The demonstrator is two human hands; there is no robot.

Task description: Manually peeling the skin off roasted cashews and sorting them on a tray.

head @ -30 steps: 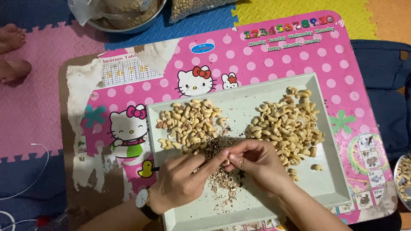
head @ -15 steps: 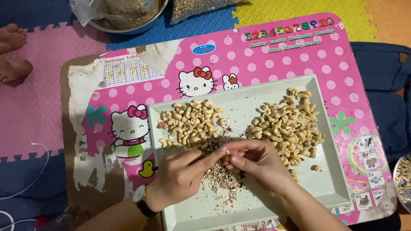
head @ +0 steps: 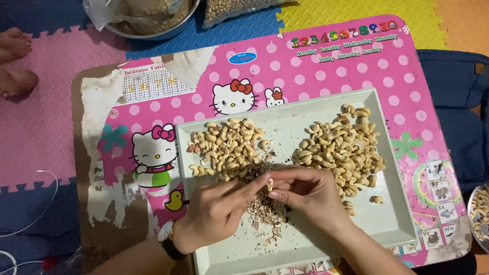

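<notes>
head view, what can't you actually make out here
- What sits between the fingertips of the left hand and right hand: hidden by the fingers.
- Metal bowl and its bag: cut off by the top edge.
- Dish of nuts: cut off by the right edge.
- Brown flakes: partly under the hands.

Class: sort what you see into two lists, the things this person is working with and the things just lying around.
In use: left hand, right hand, pale tray, two cashew piles, heap of skins.

Lying about: metal bowl, bagged nuts, white cable, dark cushion.
</notes>
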